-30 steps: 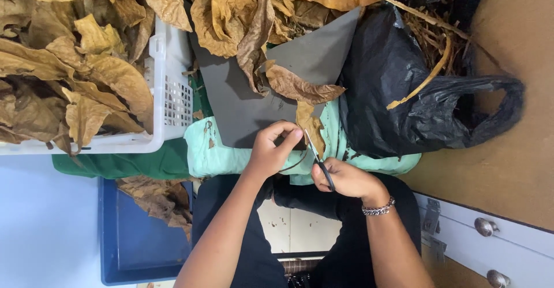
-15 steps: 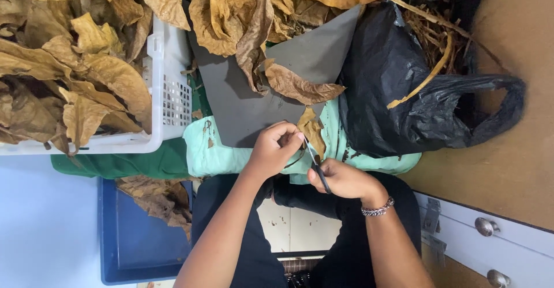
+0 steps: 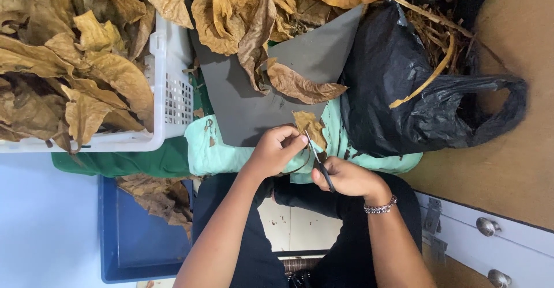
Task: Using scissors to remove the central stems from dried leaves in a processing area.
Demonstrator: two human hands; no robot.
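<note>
1. Your left hand is curled around the edge of a small dried brown leaf, pinching it against the work surface just in front of your lap.
2. Your right hand is wrapped around a pair of dark-handled scissors, with the blades pointing up into that same leaf. I can't tell how far apart the blades are, they're too thin to read here.
3. The leaf sits right on the near edge of a grey board, where it meets a pale mint-green cloth that's draped over your knees. A darker green cloth pokes out beside it.
4. On the board, more crinkly yellow-brown leaves are heaped at the far end, and one loose curled leaf lies just beyond the one you're holding.
5. To one side there's a white plastic crate with a lattice wall, stuffed with big dry leaves.
6. On the other side a black plastic bag gapes wide, with stems and stalks in it. It rests on a brown tabletop.
7. Down by your legs: a blue tray with some leaf scraps in it, pale flooring, and a light-coloured cabinet with round metal knobs.
8. There's a beaded bracelet on your right wrist.
</note>
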